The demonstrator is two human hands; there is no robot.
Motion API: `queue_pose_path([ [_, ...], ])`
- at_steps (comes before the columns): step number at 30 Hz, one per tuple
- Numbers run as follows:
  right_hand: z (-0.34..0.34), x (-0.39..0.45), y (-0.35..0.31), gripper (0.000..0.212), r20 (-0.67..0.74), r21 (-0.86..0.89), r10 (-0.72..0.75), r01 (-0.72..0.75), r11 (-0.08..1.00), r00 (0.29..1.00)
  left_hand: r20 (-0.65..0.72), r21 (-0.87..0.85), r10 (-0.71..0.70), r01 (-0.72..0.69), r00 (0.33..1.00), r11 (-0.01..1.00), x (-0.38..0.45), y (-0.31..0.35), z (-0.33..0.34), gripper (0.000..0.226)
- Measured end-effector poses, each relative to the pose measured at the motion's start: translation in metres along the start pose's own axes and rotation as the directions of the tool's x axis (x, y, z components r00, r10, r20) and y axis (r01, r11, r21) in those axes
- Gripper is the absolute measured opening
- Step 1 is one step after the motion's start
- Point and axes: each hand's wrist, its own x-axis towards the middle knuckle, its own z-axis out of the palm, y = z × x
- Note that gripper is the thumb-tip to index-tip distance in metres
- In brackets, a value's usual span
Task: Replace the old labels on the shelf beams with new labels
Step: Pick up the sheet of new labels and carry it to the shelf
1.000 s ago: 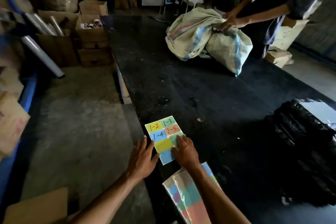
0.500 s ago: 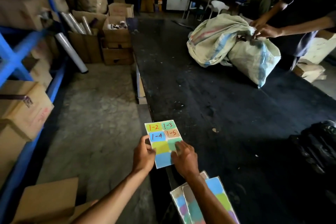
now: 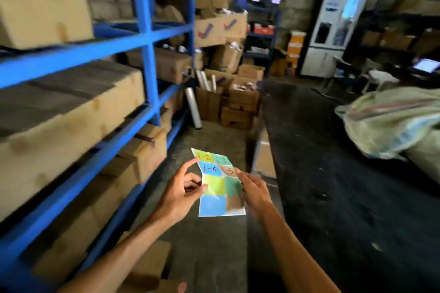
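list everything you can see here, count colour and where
label sheet: one, coloured squares, four marked 1-2 to 1-5 in red, held up between both hands
shelf rack: one, blue, along the left
cardboard boxes: many, brown, on the rack and stacked on the floor at the back
plastic rolls: a few, clear, leaning on the back boxes
table: one, black, on the right
sack: one, pale with stripes, on the table's far right
cabinet: one, white, against the back wall
left hand: pinching the sheet's left edge
right hand: holding the sheet's right edge
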Motion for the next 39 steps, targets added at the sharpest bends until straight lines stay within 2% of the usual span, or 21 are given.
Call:
queue_pose_path([
  [4, 0.093, -0.034, -0.027, 0.011, 0.25, 0.077, -0.077, 0.06, 0.995, 0.965, -0.199, -0.068, -0.054, 0.041, 0.979, 0.997, -0.038, 0.024, -0.088, 0.063],
  [6, 0.134, -0.057, -0.035, 0.005, 0.36, 0.125, -0.115, 0.074, 0.989, 0.926, -0.332, -0.201, -0.128, 0.063, 0.935, 0.978, -0.059, 0.038, -0.124, 0.057],
  [9, 0.194, -0.098, -0.041, 0.003, 0.521, 0.161, -0.176, 0.107, 0.981, 0.835, -0.463, -0.355, -0.225, 0.053, 0.857, 0.933, -0.091, 0.057, -0.172, 0.035],
  [12, 0.242, -0.139, -0.04, 0.004, 0.639, 0.185, -0.219, 0.13, 0.974, 0.737, -0.614, -0.304, -0.192, -0.006, 0.765, 0.953, -0.123, 0.077, -0.211, 0.039],
  [14, 0.269, -0.164, -0.039, 0.006, 0.687, 0.193, -0.255, 0.167, 0.967, 0.68, -0.727, -0.189, -0.099, -0.059, 0.679, 0.98, -0.143, 0.085, -0.232, 0.05],
  [16, 0.292, -0.182, -0.039, 0.008, 0.726, 0.205, -0.276, 0.185, 0.961, 0.63, -0.782, -0.094, -0.031, -0.068, 0.623, 0.993, -0.161, 0.091, -0.248, 0.065],
  [19, 0.317, -0.202, -0.042, 0.01, 0.777, 0.217, -0.283, 0.182, 0.959, 0.563, -0.829, -0.028, 0.01, -0.06, 0.559, 0.998, -0.184, 0.095, -0.268, 0.082],
  [26, 0.366, -0.235, -0.053, 0.013, 0.873, 0.189, -0.275, 0.24, 0.952, 0.402, -0.884, 0.002, 0.018, -0.035, 0.468, 0.999, -0.224, 0.113, -0.315, 0.071],
  [29, 0.384, -0.238, -0.061, 0.012, 0.897, 0.189, -0.274, 0.258, 0.947, 0.348, -0.889, -0.023, -0.015, -0.013, 0.459, 1.0, -0.235, 0.124, -0.331, 0.051],
  [32, 0.403, -0.239, -0.072, 0.009, 0.921, 0.193, -0.267, 0.265, 0.945, 0.285, -0.878, -0.044, -0.022, -0.035, 0.478, 0.998, -0.239, 0.137, -0.347, 0.033],
  [35, 0.418, -0.242, -0.081, 0.007, 0.93, 0.225, -0.282, 0.243, 0.944, 0.234, -0.863, -0.027, 0.006, -0.057, 0.505, 0.998, -0.238, 0.147, -0.359, 0.027],
  [39, 0.436, -0.24, -0.096, 0.01, 0.933, 0.281, -0.324, 0.243, 0.928, 0.156, -0.885, -0.006, 0.04, -0.097, 0.463, 0.995, -0.228, 0.155, -0.371, 0.032],
])
